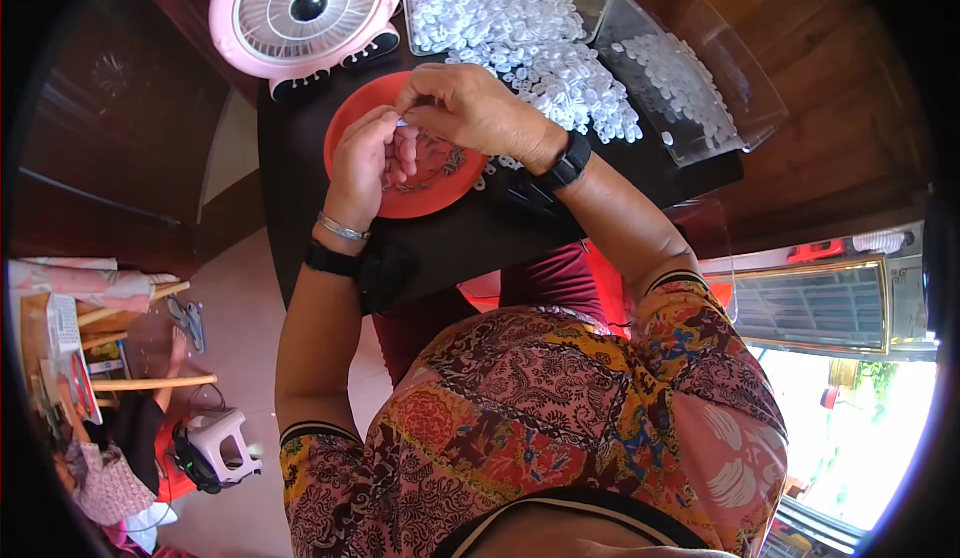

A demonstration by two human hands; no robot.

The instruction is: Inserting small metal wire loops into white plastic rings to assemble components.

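**Above a red plate (418, 208), left hand (374, 153) and right hand (462, 108) meet at a small white piece (403, 122)**

Near the upper middle of the frame, the fingertips of both hands come together, closed on the small white piece, which is mostly covered by them. The left hand's other fingers curl inward; the right hand comes across from the right with its back showing. Below them, the red plate holds scattered thin metal bits (452, 163) and stands on a black surface (470, 248).

At the top of the frame, a heap of white plastic pieces (500, 8) fills a tray, and a loose pile (575, 93) spreads below it, close to the right hand. In the upper right, a clear bin (752, 78) contains more of them, gathered toward its lower part. In the upper left stands a pink fan (309, 8), just beside the plate. A black watch (571, 161) circles the right wrist; a silver bracelet (343, 228) and a black band (332, 259) circle the left.
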